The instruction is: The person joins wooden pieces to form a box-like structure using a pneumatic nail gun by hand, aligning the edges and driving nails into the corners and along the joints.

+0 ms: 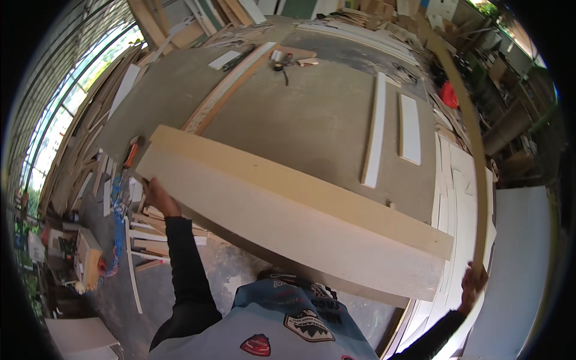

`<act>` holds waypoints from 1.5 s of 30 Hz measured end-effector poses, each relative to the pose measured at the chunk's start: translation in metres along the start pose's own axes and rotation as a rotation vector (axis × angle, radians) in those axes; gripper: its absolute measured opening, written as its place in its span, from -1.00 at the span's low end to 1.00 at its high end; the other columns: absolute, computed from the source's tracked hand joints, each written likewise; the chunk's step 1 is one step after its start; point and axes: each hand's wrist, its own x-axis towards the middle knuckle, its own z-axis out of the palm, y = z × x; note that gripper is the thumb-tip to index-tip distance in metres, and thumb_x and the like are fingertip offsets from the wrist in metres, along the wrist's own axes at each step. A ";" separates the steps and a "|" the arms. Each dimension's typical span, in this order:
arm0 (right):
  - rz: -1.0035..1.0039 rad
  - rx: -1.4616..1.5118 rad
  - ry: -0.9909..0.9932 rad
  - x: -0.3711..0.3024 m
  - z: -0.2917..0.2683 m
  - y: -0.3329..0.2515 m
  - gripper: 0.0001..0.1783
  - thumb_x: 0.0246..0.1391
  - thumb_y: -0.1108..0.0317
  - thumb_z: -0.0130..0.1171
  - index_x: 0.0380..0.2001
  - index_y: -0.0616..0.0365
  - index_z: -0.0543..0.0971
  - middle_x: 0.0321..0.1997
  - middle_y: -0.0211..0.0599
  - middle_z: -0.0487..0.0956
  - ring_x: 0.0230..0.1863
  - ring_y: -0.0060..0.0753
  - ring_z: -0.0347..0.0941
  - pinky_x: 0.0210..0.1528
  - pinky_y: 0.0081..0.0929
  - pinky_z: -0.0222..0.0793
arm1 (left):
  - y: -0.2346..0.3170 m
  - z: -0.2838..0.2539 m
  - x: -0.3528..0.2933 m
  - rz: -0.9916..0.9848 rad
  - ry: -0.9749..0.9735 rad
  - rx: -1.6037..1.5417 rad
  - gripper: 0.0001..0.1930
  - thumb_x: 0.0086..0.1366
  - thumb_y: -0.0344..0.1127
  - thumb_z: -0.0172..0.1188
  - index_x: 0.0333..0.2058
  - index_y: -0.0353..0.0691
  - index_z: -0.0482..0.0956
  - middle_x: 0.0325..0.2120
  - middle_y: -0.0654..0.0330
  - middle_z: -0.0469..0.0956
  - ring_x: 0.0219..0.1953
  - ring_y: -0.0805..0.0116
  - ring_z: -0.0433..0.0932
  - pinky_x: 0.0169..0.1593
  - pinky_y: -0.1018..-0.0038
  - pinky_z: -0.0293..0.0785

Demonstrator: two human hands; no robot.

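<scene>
A long board, with a white face and a bare tan face along its far side, lies slanted across the near part of the large work surface, in front of my body. My left hand grips its near edge close to the left end; the fingertips are partly hidden by the board. Out to the right, my right hand is closed around the lower end of a long, thin wooden strip. That strip rises past the right side of the work surface toward the far end.
An orange-handled tool lies by the board's left end. White strips and a wood-edged rail rest on the brown work surface, near a black tape roll. Offcuts lie lower left; white panels stand right.
</scene>
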 end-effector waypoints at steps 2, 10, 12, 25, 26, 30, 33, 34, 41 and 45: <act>-0.176 0.001 0.071 -0.024 -0.018 0.004 -0.36 0.11 0.10 0.33 0.09 0.28 0.36 -0.27 -0.32 0.51 -0.58 -0.76 0.22 -0.61 -0.76 0.15 | -0.006 -0.020 0.020 0.086 -0.004 0.136 -0.45 0.33 -0.22 0.09 0.22 -0.39 0.32 0.09 -0.11 0.38 0.06 0.08 0.43 0.18 0.27 0.31; -0.105 0.144 -0.081 -0.089 0.053 -0.076 -0.27 -0.35 0.02 0.63 -0.26 0.29 0.46 -0.57 -0.34 0.47 -0.73 -0.60 0.37 -0.73 -0.63 0.29 | 0.020 -0.011 0.028 0.095 0.061 -0.026 -0.44 0.36 -0.24 0.05 0.28 -0.34 0.26 0.23 -0.06 0.27 0.27 0.10 0.27 0.29 0.23 0.19; -0.058 0.246 -0.210 -0.090 0.068 -0.072 -0.37 -0.41 0.12 0.63 -0.37 0.33 0.51 -0.65 -0.34 0.49 -0.77 -0.59 0.36 -0.76 -0.61 0.29 | 0.031 -0.007 0.030 0.086 0.041 -0.030 -0.44 0.38 -0.18 -0.01 0.28 -0.33 0.26 0.23 -0.01 0.29 0.27 0.14 0.27 0.29 0.24 0.17; 0.178 -0.160 -0.911 -0.071 0.106 -0.108 -0.41 -0.44 0.13 0.72 -0.55 0.44 0.62 -0.68 -0.22 0.58 -0.73 -0.43 0.52 -0.68 -0.52 0.46 | -0.011 -0.018 0.107 -0.155 -0.039 -0.289 -0.48 0.39 -0.09 0.03 0.22 -0.23 0.34 0.09 0.13 0.42 0.18 0.30 0.36 0.24 0.30 0.15; 0.253 -0.129 -0.918 -0.068 0.104 -0.112 -0.38 -0.44 0.16 0.72 -0.50 0.48 0.58 -0.67 -0.16 0.58 -0.74 -0.43 0.51 -0.69 -0.50 0.47 | -0.020 -0.025 0.116 -0.147 -0.106 -0.306 -0.52 0.38 -0.15 0.06 0.20 -0.24 0.38 0.05 0.13 0.44 0.13 0.32 0.39 0.19 0.35 0.21; 0.263 -0.008 -0.697 -0.091 0.116 -0.140 -0.28 -0.28 -0.08 0.60 -0.39 0.42 0.53 -0.64 -0.20 0.54 -0.81 -0.62 0.30 -0.83 -0.65 0.04 | -0.017 -0.018 0.102 0.004 -0.315 -0.108 -0.64 0.34 -0.37 0.14 0.09 -0.30 0.50 -0.07 0.13 0.48 -0.08 0.40 0.45 -0.01 0.51 0.36; 0.118 -0.035 -0.393 -0.109 0.114 -0.131 -0.30 -0.21 -0.07 0.56 -0.25 0.35 0.55 -0.54 -0.35 0.53 -0.76 -0.65 0.32 -0.81 -0.68 0.06 | -0.019 -0.016 0.102 -0.005 -0.255 -0.115 -0.64 0.30 -0.43 0.14 0.07 -0.31 0.53 -0.13 0.19 0.53 -0.11 0.41 0.47 0.03 0.49 0.37; 0.063 0.011 -0.230 -0.121 0.112 -0.131 -0.32 -0.17 -0.05 0.54 -0.21 0.33 0.56 -0.50 -0.38 0.53 -0.74 -0.65 0.34 -0.79 -0.70 0.08 | -0.022 -0.008 0.098 0.035 -0.213 -0.132 -0.65 0.29 -0.43 0.15 0.06 -0.30 0.54 -0.15 0.20 0.49 -0.15 0.43 0.46 -0.01 0.49 0.37; -0.136 -0.032 0.570 -0.125 0.135 -0.052 -0.58 0.20 0.19 0.31 0.03 0.23 0.62 -0.31 -0.36 0.64 -0.45 -0.62 0.48 -0.42 -0.64 0.38 | -0.012 -0.002 0.067 0.116 -0.038 -0.079 -0.74 0.27 -0.41 0.17 -0.07 -0.29 0.62 -0.22 0.20 0.39 -0.19 0.41 0.44 -0.09 0.47 0.39; -0.088 -0.103 0.693 -0.122 0.149 -0.050 -0.59 0.26 0.17 0.24 0.02 0.26 0.63 -0.27 -0.35 0.66 -0.38 -0.64 0.47 -0.33 -0.62 0.40 | -0.018 -0.002 0.075 0.237 0.022 0.083 -0.78 0.25 -0.38 0.17 -0.17 -0.30 0.67 -0.24 0.12 0.46 -0.20 0.31 0.48 -0.10 0.43 0.41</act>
